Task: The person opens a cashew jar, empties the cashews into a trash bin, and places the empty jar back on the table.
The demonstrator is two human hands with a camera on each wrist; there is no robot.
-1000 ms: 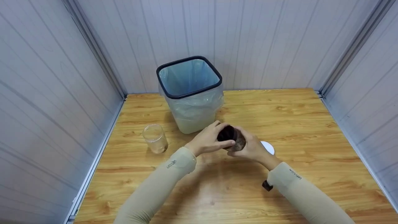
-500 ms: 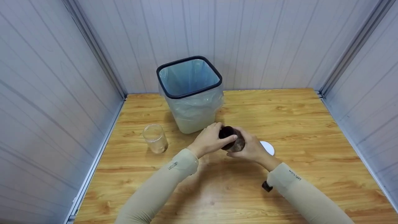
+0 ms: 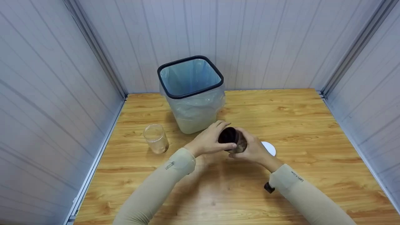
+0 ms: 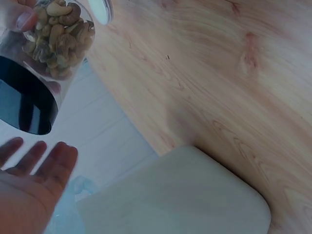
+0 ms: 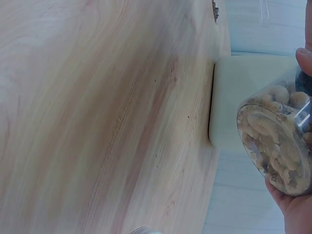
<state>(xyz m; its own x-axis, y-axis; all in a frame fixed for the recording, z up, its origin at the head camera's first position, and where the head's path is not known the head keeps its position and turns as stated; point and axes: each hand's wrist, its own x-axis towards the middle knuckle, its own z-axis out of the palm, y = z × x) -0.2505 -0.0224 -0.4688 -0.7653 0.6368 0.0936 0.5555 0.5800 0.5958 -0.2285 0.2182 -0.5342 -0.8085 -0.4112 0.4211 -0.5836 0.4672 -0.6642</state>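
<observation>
My right hand (image 3: 251, 149) grips a clear jar (image 3: 242, 143) of cashews, tilted with its black lid (image 3: 227, 136) toward the left. Through the jar wall, the cashews (image 4: 58, 41) show in the left wrist view. Around the lid sits my left hand (image 3: 210, 142), thumb on the near side and fingers on the far side. In the left wrist view, the fingers (image 4: 56, 163) of this hand are loosely extended, with a gap between them and the lid. The thumb tip (image 5: 305, 59) lies close by the lid in the right wrist view; whether it touches cannot be told.
Behind the hands stands a bin (image 3: 195, 117) with a black rim and a clear liner. A clear glass (image 3: 155, 139) is left of it on the wooden table (image 3: 297, 122). A white disc (image 3: 270, 148) lies right of the right hand. Panel walls enclose the table.
My left hand turned over the lid, its thumb moving up and away, then swung back with the fingers spread wider. The right hand and jar stayed nearly still.
</observation>
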